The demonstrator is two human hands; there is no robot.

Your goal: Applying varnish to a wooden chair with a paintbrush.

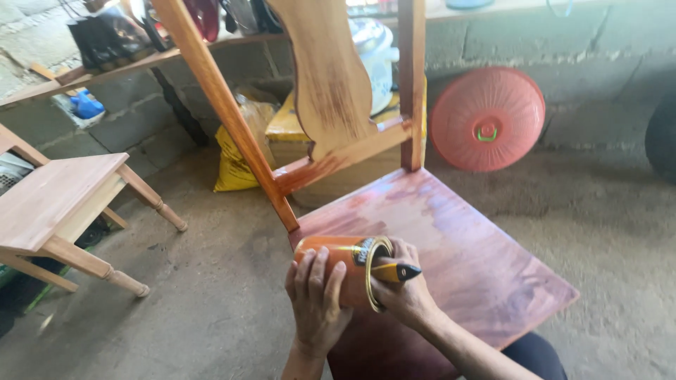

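Observation:
A wooden chair stands in front of me, its seat [458,239] stained reddish brown and its carved backrest [327,77] partly stained. My left hand [317,302] grips an orange tin can [336,257], tipped on its side over the seat's near left corner, its gold-rimmed mouth facing right. My right hand [405,292] holds a brush with a yellow and black handle [396,271] at the can's mouth; the bristles are hidden inside the can.
An unstained wooden chair [60,204] lies on its side at the left on the concrete floor. A red round plastic cover [487,118] leans on the block wall. A yellow sack [236,158] and a white pot [377,53] sit behind the chair.

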